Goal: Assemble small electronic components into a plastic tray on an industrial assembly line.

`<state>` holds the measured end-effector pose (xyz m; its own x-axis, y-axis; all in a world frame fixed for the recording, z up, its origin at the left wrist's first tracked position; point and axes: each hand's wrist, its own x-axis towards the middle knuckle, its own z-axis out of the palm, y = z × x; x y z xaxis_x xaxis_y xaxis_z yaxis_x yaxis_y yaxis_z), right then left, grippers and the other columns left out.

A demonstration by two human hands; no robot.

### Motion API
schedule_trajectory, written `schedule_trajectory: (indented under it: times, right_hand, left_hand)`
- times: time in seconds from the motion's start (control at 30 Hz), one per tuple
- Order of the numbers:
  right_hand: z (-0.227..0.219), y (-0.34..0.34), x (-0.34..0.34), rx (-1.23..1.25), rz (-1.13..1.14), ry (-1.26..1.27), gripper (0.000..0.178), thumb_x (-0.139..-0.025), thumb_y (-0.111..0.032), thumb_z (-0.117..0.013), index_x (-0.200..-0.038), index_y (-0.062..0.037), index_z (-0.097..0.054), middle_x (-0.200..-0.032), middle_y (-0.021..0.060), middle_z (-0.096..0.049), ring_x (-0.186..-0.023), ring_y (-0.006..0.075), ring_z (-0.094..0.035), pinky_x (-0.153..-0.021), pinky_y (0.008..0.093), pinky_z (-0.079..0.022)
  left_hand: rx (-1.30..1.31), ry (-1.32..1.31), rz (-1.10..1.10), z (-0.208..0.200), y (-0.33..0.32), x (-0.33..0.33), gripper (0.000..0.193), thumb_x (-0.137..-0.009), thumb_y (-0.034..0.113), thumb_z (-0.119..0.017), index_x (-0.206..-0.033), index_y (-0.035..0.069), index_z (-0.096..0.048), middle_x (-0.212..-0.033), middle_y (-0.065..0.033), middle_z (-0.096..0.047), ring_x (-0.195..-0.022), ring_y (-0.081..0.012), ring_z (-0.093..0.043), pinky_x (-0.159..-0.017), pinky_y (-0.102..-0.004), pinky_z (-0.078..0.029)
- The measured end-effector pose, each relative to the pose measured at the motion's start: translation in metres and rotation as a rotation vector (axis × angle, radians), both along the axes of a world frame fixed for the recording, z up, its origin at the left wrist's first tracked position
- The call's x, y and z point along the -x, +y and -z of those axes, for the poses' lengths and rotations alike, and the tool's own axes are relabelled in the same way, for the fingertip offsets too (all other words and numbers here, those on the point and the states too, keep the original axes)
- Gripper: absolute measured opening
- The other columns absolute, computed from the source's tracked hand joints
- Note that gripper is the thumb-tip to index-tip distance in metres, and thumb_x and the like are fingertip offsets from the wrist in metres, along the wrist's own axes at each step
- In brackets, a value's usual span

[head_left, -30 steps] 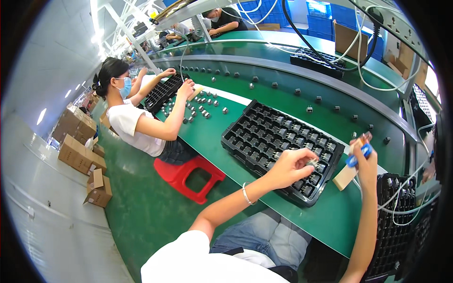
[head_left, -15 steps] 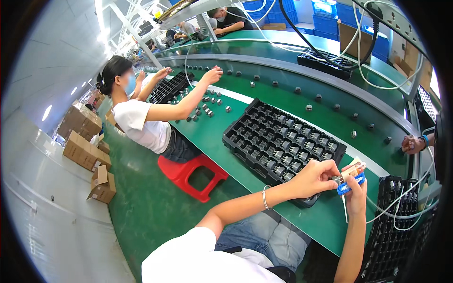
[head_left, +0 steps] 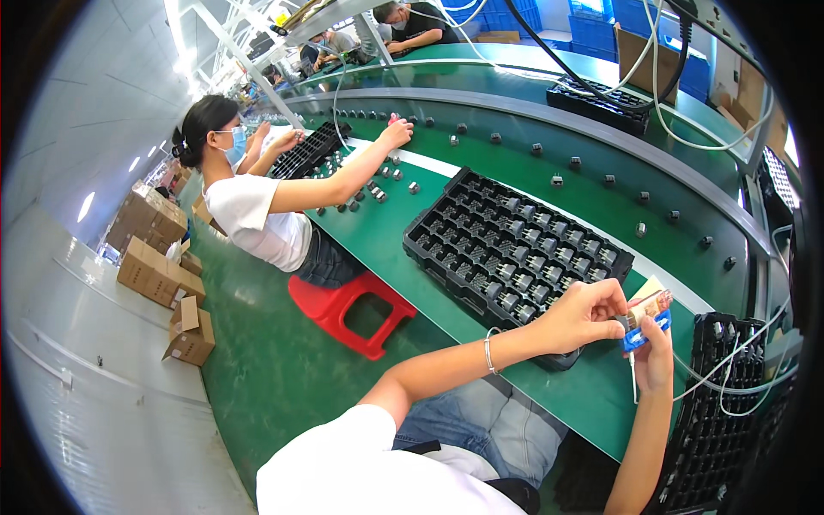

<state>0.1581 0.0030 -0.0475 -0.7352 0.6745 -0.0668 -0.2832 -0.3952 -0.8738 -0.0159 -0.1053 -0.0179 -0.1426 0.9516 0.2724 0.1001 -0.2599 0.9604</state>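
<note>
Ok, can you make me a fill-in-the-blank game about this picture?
The bracelet is worn on the ____ wrist.
The right hand grips a piece coloured bright ____.
The big tray by the left hand is coloured ____.
The stool is coloured ____.

Missing words: left; blue; black; red.

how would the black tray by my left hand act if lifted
The black tray looks likely to stay fairly stiff, given its moulded grid of pockets. It may dip to the right, where the grey parts are mostly gathered. The pockets are open-topped, so tilting could spill some.
</note>
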Motion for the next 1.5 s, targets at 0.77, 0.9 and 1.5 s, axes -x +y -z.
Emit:
schedule_trajectory:
  times: [0.77,0.9,1.5]
  right_hand:
    - [0.004,0.029,-0.007,-1.057,0.478,-0.799,0.050,-0.080,-0.024,-0.077,-0.121,0.0029,-0.064,-0.099,0.0187,-0.070,-0.085,0.0278,-0.069,-0.080,0.0354,-0.053]
    - [0.013,0.028,-0.013,-1.059,0.489,-0.803,0.047,-0.079,-0.022,-0.078,-0.116,0.0021,-0.065,-0.095,0.0159,-0.070,-0.081,0.0252,-0.067,-0.077,0.0350,-0.052]
    - [0.012,0.021,-0.011,-1.084,0.513,-0.788,0.050,-0.077,-0.028,-0.079,-0.116,0.0002,-0.066,-0.098,0.0145,-0.069,-0.083,0.0309,-0.069,-0.076,0.0391,-0.054]
  left_hand:
    - [-0.019,1.147,-0.810,-0.004,-0.078,0.182,0.020,-0.081,0.016,-0.077,-0.094,0.003,-0.069,-0.083,-0.0087,-0.064,-0.078,-0.0231,-0.062,-0.072,-0.0348,-0.050]
    - [0.094,1.087,-0.764,0.013,-0.079,0.203,0.019,-0.082,0.017,-0.077,-0.092,0.004,-0.069,-0.075,-0.0046,-0.057,-0.070,-0.0201,-0.054,-0.064,-0.0336,-0.045]
    - [0.281,1.333,-0.595,0.008,0.001,0.187,0.047,-0.086,0.044,-0.072,-0.076,-0.001,-0.066,-0.073,-0.0139,-0.064,-0.070,-0.0297,-0.061,-0.065,-0.0404,-0.047]
